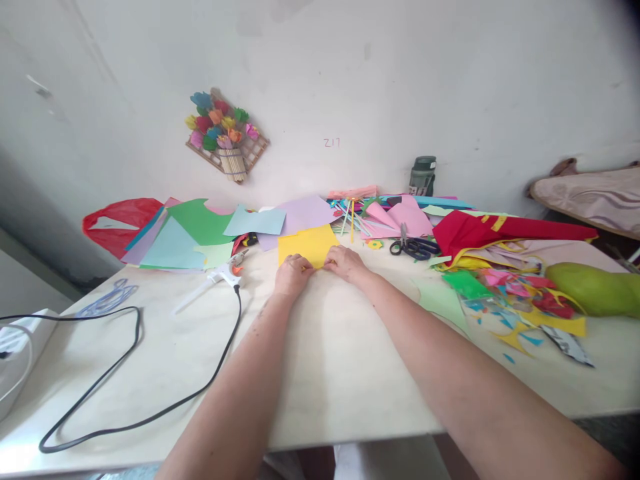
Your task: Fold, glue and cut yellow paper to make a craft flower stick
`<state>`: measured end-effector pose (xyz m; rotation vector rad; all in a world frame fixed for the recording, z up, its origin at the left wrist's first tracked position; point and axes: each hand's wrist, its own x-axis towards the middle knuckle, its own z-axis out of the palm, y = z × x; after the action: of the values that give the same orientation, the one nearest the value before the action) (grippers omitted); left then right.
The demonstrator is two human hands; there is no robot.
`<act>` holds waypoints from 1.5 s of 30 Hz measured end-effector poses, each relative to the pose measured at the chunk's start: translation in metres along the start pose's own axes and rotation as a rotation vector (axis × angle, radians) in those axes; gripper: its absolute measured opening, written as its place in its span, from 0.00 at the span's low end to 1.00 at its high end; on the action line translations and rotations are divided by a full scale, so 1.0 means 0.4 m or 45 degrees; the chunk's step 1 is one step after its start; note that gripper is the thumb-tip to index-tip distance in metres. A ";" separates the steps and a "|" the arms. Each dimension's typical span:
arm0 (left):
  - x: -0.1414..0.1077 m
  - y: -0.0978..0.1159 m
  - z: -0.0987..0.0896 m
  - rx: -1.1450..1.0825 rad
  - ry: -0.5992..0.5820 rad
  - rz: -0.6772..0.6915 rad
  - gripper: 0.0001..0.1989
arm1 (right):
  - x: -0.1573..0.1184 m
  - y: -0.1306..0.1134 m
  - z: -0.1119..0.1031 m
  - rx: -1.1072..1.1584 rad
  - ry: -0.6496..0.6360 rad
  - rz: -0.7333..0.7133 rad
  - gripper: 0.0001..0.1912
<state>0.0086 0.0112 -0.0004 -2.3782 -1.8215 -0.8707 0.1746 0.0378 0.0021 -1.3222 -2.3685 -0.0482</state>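
Observation:
A yellow sheet of paper (309, 245) lies on the table in front of me, its near edge between my two hands. My left hand (293, 275) is closed, its fingers pinching the sheet's near left edge. At the near right edge, my right hand (345, 263) pinches the same sheet with its fingers bent. The fingertips partly hide that edge, so I cannot tell whether it is folded. Left of my left hand is a white glue gun (220, 277) with a black cord. Two pairs of dark-handled scissors (415, 248) lie to the right of my right hand.
Coloured paper sheets (200, 227) line the back of the table (345, 373). A dark bottle (423, 176) stands by the wall. Paper scraps (525, 293) and a green fruit-like object (580, 288) are at right. The black cord (165, 405) loops across the left, near a white power strip (25, 353).

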 end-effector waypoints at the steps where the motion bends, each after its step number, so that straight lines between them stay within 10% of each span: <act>1: 0.001 -0.002 0.001 -0.021 0.002 -0.011 0.04 | 0.000 -0.001 0.000 0.008 -0.004 0.008 0.06; 45: -0.002 0.015 0.004 0.207 -0.091 -0.207 0.10 | 0.021 -0.017 0.016 -0.050 -0.118 0.269 0.10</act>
<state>0.0146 0.0091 -0.0003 -2.2154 -2.0496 -0.6275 0.1629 0.0424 0.0008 -1.6181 -2.2987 0.0297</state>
